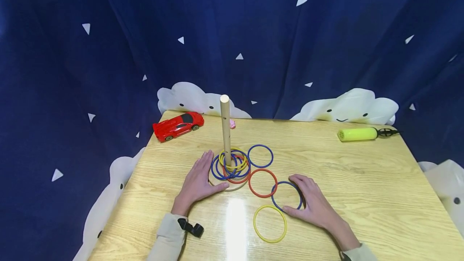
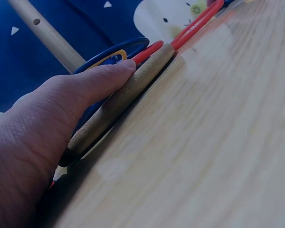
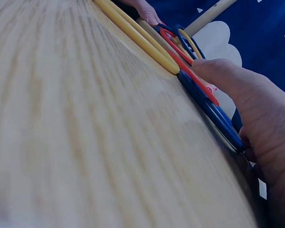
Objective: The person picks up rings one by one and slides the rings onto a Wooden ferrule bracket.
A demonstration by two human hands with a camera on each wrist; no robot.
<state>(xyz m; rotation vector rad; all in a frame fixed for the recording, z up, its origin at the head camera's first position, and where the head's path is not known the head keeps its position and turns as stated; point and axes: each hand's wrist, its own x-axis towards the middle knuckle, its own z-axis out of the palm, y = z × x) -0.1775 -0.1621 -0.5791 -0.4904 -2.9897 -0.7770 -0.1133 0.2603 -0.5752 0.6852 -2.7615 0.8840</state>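
Blue ring (image 1: 286, 195) flat on table (image 1: 362, 196), under right hand (image 1: 313, 204), fingers seemingly curled gripping; left hand (image 1: 198, 182) open against peg base (image 1: 232, 185).

A light wood-grain tabletop (image 1: 362, 180) is backed and flanked by a dark blue curtain (image 1: 290, 43) printed with white triangles and smiling clouds. Glare is noted near the front edge.
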